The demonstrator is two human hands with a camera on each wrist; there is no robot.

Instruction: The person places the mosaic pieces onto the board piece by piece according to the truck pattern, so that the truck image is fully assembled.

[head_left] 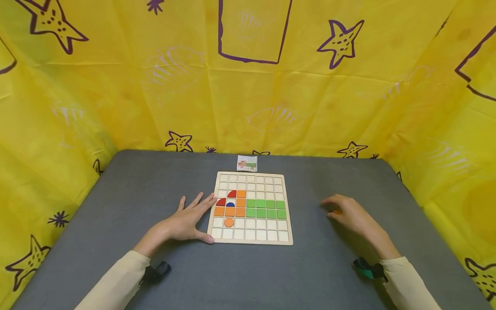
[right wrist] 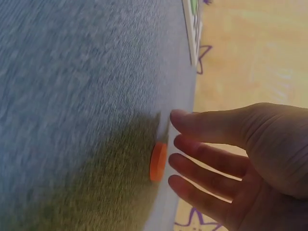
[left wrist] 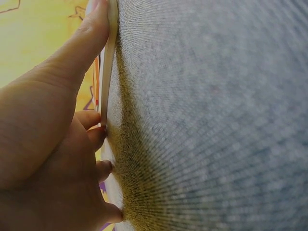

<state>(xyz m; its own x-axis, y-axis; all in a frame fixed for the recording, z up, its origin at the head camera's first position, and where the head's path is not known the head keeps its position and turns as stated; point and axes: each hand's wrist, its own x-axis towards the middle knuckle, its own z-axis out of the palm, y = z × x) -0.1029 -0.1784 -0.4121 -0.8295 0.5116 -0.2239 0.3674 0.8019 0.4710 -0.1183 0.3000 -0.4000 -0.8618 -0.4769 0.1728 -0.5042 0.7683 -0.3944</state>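
Note:
A wooden grid board (head_left: 261, 242) lies flat in the middle of the table, holding orange squares (head_left: 241, 202), green squares (head_left: 265, 209), two red quarter-rounds (head_left: 232, 194), a blue half-round (head_left: 230, 205) and an orange disc (head_left: 229, 222). With fingers spread, my left hand (head_left: 185, 224) touches the board's left edge; the thumb is at its near corner. To the right of the board, my right hand (head_left: 350, 215) is over a second orange disc (right wrist: 158, 162). That disc lies on the cloth just beyond the loosely bent fingertips, apart from them in the right wrist view.
Behind the board's far edge lies a small printed card (head_left: 247, 163) with a coloured grid picture. Grey cloth covers the table (head_left: 325, 275). A yellow patterned curtain (head_left: 248, 94) rises along the back and both sides.

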